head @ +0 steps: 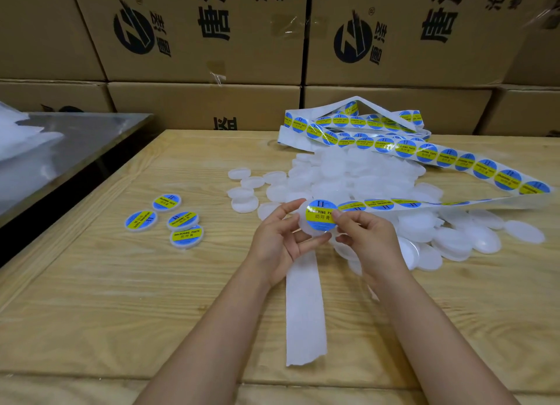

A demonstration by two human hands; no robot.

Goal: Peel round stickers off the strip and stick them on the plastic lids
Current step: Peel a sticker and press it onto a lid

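My left hand (280,241) holds a white plastic lid (306,225) between thumb and fingers above the table. A round blue and yellow sticker (319,215) lies over that lid, and my right hand (363,232) pinches the sticker's right edge. The sticker strip (448,159) runs from my hands out to the right and loops back to a tangle at the far side. Its bare white backing (306,310) hangs down toward me over the table. A heap of plain white lids (372,174) lies behind my hands. Several lids with stickers on them (181,221) sit at the left.
The wooden table (121,298) has a raised rim along its left side. A steel table (81,137) with clear plastic bags stands at the far left. Stacked cardboard boxes (212,40) form a wall behind.
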